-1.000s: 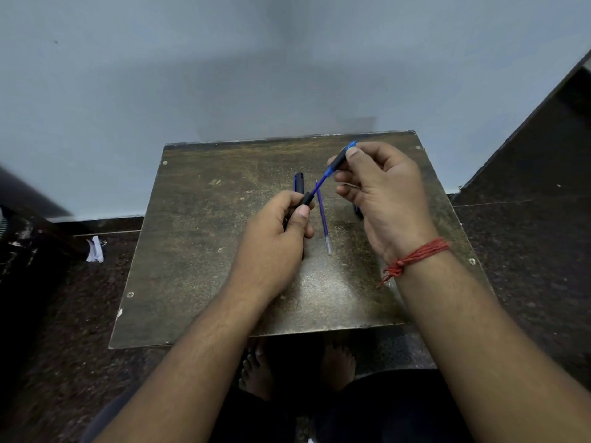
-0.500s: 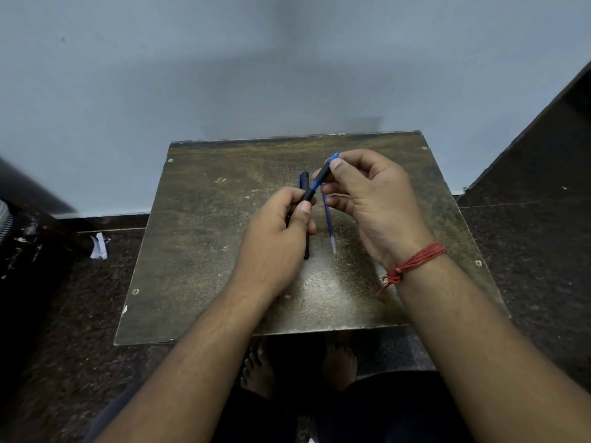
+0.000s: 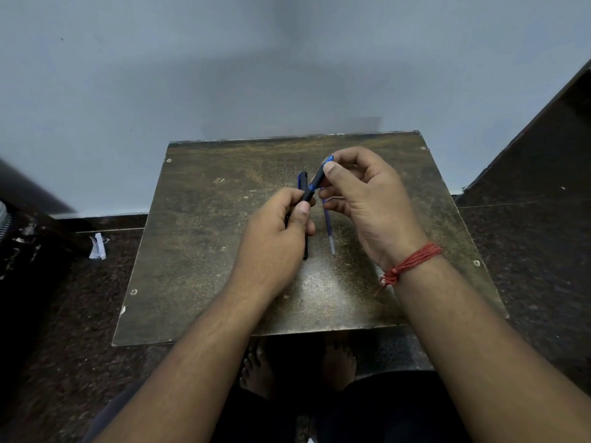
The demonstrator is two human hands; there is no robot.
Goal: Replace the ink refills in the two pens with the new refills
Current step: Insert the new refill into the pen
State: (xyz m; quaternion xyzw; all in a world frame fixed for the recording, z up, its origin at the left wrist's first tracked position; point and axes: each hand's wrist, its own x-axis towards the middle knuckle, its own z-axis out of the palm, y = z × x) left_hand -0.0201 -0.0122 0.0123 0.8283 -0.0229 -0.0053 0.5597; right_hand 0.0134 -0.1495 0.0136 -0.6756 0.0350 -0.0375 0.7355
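Both hands hold one black and blue pen [image 3: 315, 182] above the middle of a worn brown table [image 3: 208, 251]. My left hand [image 3: 275, 241] grips its lower black end. My right hand [image 3: 364, 199] pinches its upper blue end between thumb and fingers. A second dark pen [image 3: 303, 180] lies on the table behind my left hand, mostly hidden by it. A thin blue refill [image 3: 329, 231] with a clear tip lies on the table between the hands.
The table stands against a pale wall [image 3: 256, 75]. A scrap of white paper [image 3: 97, 247] lies on the dark floor to the left. My bare feet [image 3: 297, 369] show under the table's near edge. A dark slanted surface [image 3: 543, 148] rises on the right.
The two halves of the pen have come together: the blue stretch seen between the hands a second ago has shortened. My right hand moved down and left toward my left hand.
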